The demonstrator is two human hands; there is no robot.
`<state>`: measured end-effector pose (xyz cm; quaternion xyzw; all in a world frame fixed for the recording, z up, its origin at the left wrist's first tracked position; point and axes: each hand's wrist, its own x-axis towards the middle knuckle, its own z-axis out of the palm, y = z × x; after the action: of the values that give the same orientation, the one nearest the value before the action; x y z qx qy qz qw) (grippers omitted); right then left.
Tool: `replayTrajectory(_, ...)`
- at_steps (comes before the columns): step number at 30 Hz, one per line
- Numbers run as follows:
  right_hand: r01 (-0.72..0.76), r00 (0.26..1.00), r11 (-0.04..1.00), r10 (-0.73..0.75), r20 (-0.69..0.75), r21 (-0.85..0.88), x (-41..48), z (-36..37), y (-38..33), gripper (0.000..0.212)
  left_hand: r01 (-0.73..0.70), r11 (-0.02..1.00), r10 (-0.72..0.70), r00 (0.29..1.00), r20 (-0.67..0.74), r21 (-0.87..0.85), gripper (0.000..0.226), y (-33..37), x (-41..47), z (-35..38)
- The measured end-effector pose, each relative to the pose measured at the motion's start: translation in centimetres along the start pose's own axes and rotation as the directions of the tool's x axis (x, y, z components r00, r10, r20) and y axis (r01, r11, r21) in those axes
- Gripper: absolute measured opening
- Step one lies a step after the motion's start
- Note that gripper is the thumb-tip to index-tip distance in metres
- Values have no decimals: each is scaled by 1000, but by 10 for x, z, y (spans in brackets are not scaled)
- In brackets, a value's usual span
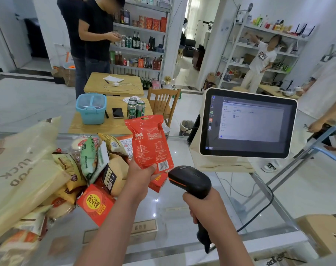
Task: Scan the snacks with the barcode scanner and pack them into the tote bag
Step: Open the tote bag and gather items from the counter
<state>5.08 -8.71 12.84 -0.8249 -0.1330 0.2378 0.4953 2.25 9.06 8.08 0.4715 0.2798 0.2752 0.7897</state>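
Left hand (142, 179) pinches a red snack pouch (149, 144), right hand (205, 206) grips the barcode scanner (190, 179) beside those fingers; snack pile (94, 169) looks unpacked

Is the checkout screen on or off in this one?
On. The screen shows a lit desktop: icons down its left edge and an open window in the middle.

The glass counter (163, 208) lies bare down its middle and near edge, below the left hand (142, 179) holding a red pouch (149, 143) and the right hand (203, 206) gripping the barcode scanner (192, 179). A heap of snack packets (90, 160) and the slumped tote bag (23, 156) block the left; the touchscreen monitor (247, 123) and the scanner's black cable (273, 196) bar the right.
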Motion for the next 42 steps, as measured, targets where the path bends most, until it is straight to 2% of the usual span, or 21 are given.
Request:
replayTrajectory(9,27,1000,999,-26,-7,29,4,-2,4,7,-6,1000,6,1000,-9,-3,48,-8,-6,5)
replayTrajectory(13,38,999,999,-38,-26,-2,12,0,15,14,-28,1000,29,999,-25,2,45,-11,-9,7)
replayTrajectory(17,-16,995,997,23,101,-74,23,4,33,29,-67,997,68,997,-37,41,48,-16,-14,8)
replayTrajectory(21,-28,980,982,63,188,-185,34,9,57,35,-107,991,111,992,-57,76,49,-20,-20,12)
replayTrajectory(27,54,988,959,-11,153,-277,55,20,91,40,-138,987,146,983,-111,77,41,-32,-27,15)
replayTrajectory(33,87,992,970,-64,105,-228,66,30,111,31,-180,980,191,969,-157,85,39,-32,-36,16)
replayTrajectory(37,69,991,983,-49,122,-168,67,42,107,37,-225,961,253,949,-185,161,43,-25,-43,6)
replayTrajectory(40,205,979,966,-201,38,-159,61,51,89,48,-251,921,323,920,-223,298,46,-16,-48,-7)
replayTrajectory(42,280,959,960,-280,30,6,49,57,60,52,-246,835,403,883,-241,493,48,-9,-51,-17)
